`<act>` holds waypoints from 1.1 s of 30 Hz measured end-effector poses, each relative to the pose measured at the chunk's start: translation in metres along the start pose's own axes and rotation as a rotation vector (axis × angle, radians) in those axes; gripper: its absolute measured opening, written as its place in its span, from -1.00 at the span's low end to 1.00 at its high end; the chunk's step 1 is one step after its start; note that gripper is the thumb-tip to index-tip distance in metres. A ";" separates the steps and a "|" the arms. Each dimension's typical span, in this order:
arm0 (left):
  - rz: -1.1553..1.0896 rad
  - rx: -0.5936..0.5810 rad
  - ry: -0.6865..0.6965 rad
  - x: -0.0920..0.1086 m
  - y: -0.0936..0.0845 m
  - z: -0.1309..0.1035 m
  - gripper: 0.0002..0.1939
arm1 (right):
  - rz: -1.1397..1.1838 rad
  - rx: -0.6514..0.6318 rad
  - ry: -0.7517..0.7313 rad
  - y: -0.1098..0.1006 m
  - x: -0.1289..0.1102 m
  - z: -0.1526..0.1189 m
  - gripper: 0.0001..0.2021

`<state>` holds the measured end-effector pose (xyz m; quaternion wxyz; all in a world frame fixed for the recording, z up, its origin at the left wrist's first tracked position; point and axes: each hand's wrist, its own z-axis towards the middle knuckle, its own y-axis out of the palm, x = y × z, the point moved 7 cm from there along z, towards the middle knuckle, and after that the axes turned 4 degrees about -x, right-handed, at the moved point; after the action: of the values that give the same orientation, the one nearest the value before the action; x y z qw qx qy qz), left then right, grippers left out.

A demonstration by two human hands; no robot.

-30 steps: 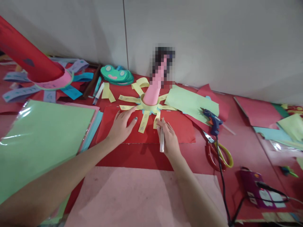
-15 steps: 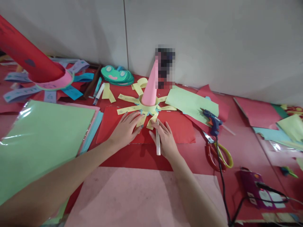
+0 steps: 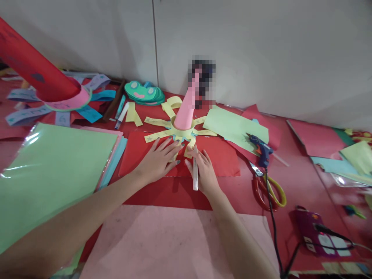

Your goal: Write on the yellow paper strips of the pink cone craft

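A pink paper cone [image 3: 185,112] stands in a yellow paper ring with several yellow strips [image 3: 157,135] spread around it, on a red sheet [image 3: 223,157]. My left hand [image 3: 158,161] lies with its fingers spread over the red sheet and partly covers a front strip. Right of it, my right hand [image 3: 203,168] is closed around a whitish pen [image 3: 195,174], whose upper end is near another front strip [image 3: 189,146]. The tip of the pen is too small to make out.
A green sheet [image 3: 58,166] in plastic lies left, below a red paper tube [image 3: 37,66]. Green frog cutouts [image 3: 143,93] rest by the wall. On the right are a glue gun [image 3: 263,150], scissors [image 3: 271,192] and a purple power box [image 3: 314,232] with cables. A pink sheet [image 3: 174,244] lies in front.
My left hand has shifted slightly right, its fingers now more spread and flatter over the front strip. My right hand and the pen have moved only slightly.
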<state>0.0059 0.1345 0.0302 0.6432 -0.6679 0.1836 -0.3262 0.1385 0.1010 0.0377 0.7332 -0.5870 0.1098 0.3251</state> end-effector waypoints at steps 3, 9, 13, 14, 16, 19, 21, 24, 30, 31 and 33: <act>0.024 0.000 -0.017 0.000 0.001 0.000 -0.48 | 0.024 0.056 0.012 -0.002 0.002 -0.001 -0.81; 0.029 0.053 -0.111 -0.005 -0.002 -0.001 -0.48 | 0.099 0.191 0.073 -0.007 0.011 -0.004 -0.79; 0.024 0.052 -0.109 -0.006 -0.001 -0.002 -0.48 | 0.081 0.241 0.097 -0.008 0.016 -0.005 -0.81; 0.024 0.049 -0.108 -0.006 0.000 -0.002 -0.48 | 0.076 0.250 0.102 -0.009 0.017 -0.005 -0.81; 0.027 0.039 -0.103 -0.006 0.001 -0.001 -0.47 | 0.073 0.262 0.112 -0.010 0.019 -0.004 -0.81; 0.040 0.021 -0.099 -0.007 0.001 0.001 -0.46 | 0.072 0.262 0.118 -0.010 0.019 -0.003 -0.81; 0.051 0.015 -0.101 -0.007 0.001 0.003 -0.45 | 0.070 0.259 0.120 -0.010 0.018 -0.002 -0.81; 0.066 0.009 -0.105 -0.007 -0.001 0.004 -0.45 | 0.078 0.269 0.119 -0.011 0.017 -0.002 -0.81; 0.075 0.012 -0.101 -0.008 -0.001 0.003 -0.45 | 0.058 0.281 0.141 -0.012 0.021 -0.004 -0.80; 0.071 0.008 -0.088 -0.008 -0.001 0.004 -0.45 | 0.048 0.287 0.148 -0.013 0.022 -0.005 -0.81; 0.053 0.001 -0.052 -0.008 -0.001 0.004 -0.45 | 0.025 0.298 0.157 -0.014 0.023 -0.005 -0.81</act>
<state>0.0024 0.1428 0.0297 0.6563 -0.6709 0.1842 -0.2918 0.1652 0.1028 0.0349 0.7974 -0.4939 0.2210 0.2674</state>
